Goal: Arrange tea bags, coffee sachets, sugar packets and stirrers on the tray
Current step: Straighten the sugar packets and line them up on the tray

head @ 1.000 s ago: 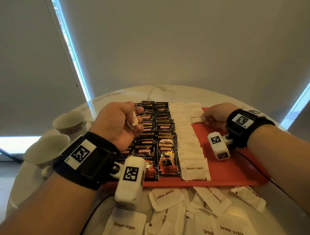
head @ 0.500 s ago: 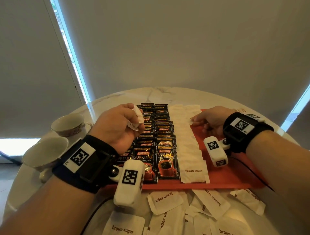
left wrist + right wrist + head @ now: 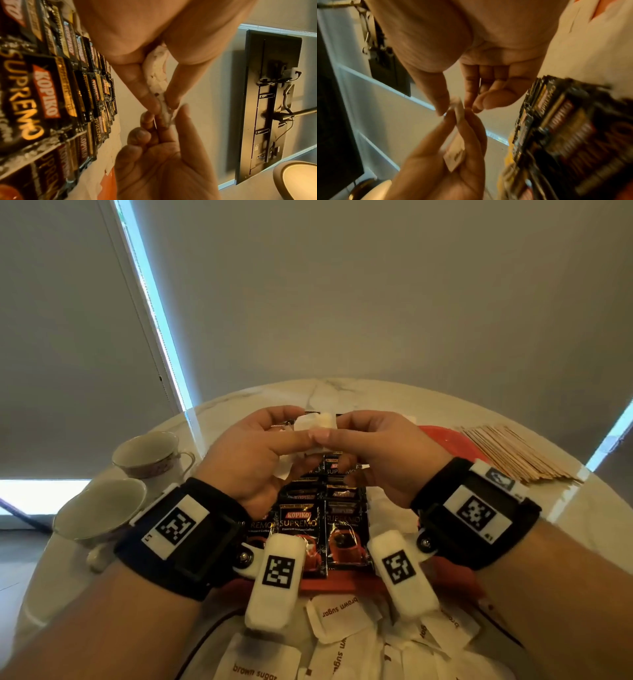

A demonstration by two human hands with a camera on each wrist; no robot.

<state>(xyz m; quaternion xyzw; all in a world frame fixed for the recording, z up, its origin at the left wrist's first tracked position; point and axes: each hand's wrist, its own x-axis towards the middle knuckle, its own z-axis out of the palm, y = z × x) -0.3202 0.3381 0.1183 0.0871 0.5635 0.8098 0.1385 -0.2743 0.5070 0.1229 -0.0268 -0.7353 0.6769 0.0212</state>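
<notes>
Right now both hands are raised above the red tray (image 3: 442, 434), fingertips meeting: the left hand (image 3: 250, 453) and right hand (image 3: 380, 453) each keep a pinching grip on one crumpled white paper sugar packet (image 3: 315, 421). Below, glossy black sachets (image 3: 299, 522) read "KOPIKO SUPREMO". At six o'clock on the marble tabletop (image 3: 342, 395), loose packets (image 3: 337, 614) read "brown sugar". At two o'clock lie flat wooden stirrers (image 3: 513, 453).

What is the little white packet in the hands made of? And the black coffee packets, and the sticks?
The white packet, pinched by the left hand and right hand, looks like soft matte paper: it crumples and shows no shine. The coffee sachets look like glossy plastic or foil film: light glints off them. The stirrers look like bare pale wood, thin and flat.
</notes>
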